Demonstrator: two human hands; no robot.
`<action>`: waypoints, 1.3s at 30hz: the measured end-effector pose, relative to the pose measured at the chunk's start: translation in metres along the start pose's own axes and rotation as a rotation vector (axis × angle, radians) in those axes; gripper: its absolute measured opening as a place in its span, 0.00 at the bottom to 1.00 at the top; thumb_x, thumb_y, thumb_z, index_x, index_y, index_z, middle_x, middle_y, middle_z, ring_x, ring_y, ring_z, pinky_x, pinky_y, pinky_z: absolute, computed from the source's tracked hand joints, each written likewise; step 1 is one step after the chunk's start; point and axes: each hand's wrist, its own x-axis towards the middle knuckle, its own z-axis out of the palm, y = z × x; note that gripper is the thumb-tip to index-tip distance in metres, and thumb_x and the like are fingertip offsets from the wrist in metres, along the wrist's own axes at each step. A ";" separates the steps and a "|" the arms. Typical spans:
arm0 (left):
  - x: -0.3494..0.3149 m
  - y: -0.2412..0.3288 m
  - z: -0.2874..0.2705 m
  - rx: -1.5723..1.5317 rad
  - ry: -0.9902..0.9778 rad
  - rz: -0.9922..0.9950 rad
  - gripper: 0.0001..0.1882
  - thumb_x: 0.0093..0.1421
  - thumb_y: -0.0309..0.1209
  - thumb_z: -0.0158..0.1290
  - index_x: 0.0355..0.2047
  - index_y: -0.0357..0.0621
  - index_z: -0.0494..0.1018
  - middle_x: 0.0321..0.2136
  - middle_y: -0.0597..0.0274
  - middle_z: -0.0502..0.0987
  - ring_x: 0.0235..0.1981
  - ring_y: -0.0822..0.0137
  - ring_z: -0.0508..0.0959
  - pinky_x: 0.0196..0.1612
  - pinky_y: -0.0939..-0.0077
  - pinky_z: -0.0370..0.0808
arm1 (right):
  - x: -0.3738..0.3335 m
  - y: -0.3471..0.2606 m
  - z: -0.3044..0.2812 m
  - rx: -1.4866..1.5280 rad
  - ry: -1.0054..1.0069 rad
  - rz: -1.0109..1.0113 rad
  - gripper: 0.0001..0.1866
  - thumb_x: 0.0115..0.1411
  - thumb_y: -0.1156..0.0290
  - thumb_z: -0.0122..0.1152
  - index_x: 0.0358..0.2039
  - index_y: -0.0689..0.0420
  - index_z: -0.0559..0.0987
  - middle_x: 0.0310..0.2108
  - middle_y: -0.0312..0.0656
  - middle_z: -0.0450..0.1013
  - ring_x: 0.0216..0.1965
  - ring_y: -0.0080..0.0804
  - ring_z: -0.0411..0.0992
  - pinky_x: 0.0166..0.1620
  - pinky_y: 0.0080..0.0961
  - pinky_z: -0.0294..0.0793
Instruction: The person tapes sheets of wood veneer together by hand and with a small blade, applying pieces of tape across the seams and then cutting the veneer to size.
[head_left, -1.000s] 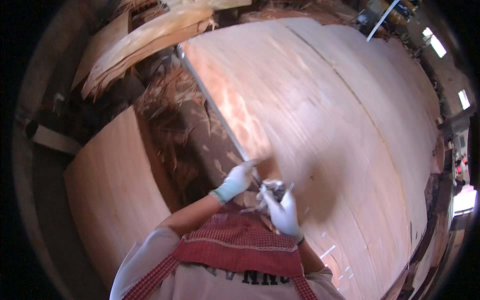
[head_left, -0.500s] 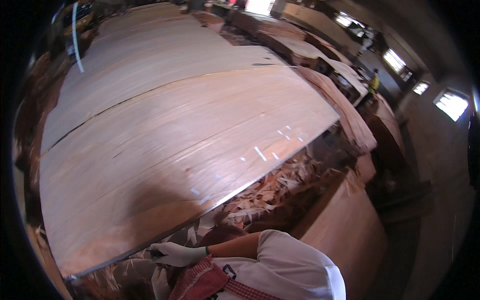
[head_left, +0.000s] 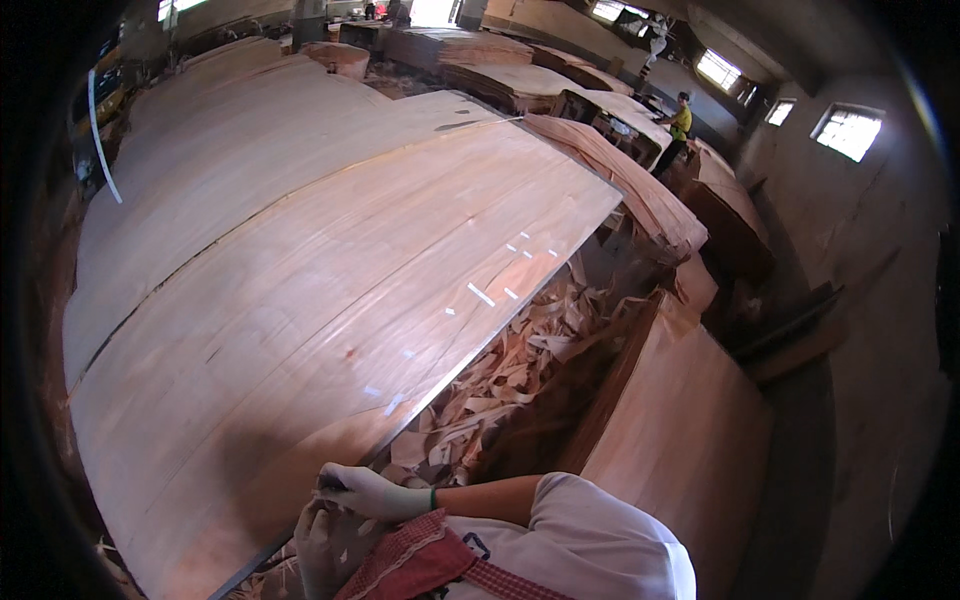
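Note:
My right hand (head_left: 372, 493), in a white glove with a green cuff, is held in front of my body at the bottom of the head view. Its fingers are closed around something small and dark that I cannot make out. Just below it is my left hand (head_left: 322, 548), also in a white glove, with curled fingers close to the right one; what it holds is hidden. Beyond them lies a broad sheet of wood veneer (head_left: 330, 300) with small white strips of tape (head_left: 481, 294) stuck near its right edge. Neither hand touches the sheet.
Veneer scraps (head_left: 500, 380) fill the gap right of the sheet's metal-edged side. A veneer stack (head_left: 680, 400) stands close on my right. Farther back are more veneer stacks (head_left: 510, 82) and a person in a yellow top (head_left: 681, 120).
The view has turned to the right and tilted up, so the veneer sheet sits farther left. Both hands stay together before my body, the right still closed.

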 end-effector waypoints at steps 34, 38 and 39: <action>-0.004 0.017 0.002 -0.366 0.163 -0.183 0.09 0.66 0.28 0.44 0.40 0.35 0.71 0.35 0.58 0.75 0.39 0.69 0.74 0.45 0.76 0.70 | 0.002 0.019 0.011 -0.269 -0.042 -0.089 0.15 0.63 0.64 0.57 0.45 0.59 0.68 0.36 0.53 0.74 0.39 0.51 0.75 0.40 0.38 0.73; -0.006 0.016 0.004 -0.296 0.175 -0.174 0.09 0.66 0.27 0.44 0.38 0.35 0.71 0.35 0.58 0.75 0.37 0.70 0.74 0.44 0.77 0.70 | -0.003 0.021 0.008 -0.303 -0.058 -0.063 0.16 0.62 0.62 0.57 0.43 0.60 0.69 0.34 0.55 0.75 0.37 0.53 0.75 0.39 0.40 0.74; -0.007 0.018 0.005 -0.281 0.175 -0.171 0.08 0.65 0.27 0.44 0.37 0.35 0.71 0.34 0.59 0.75 0.37 0.71 0.74 0.43 0.78 0.70 | -0.004 0.018 0.008 -0.288 -0.061 -0.046 0.16 0.62 0.62 0.57 0.42 0.60 0.69 0.34 0.55 0.75 0.37 0.53 0.75 0.39 0.40 0.74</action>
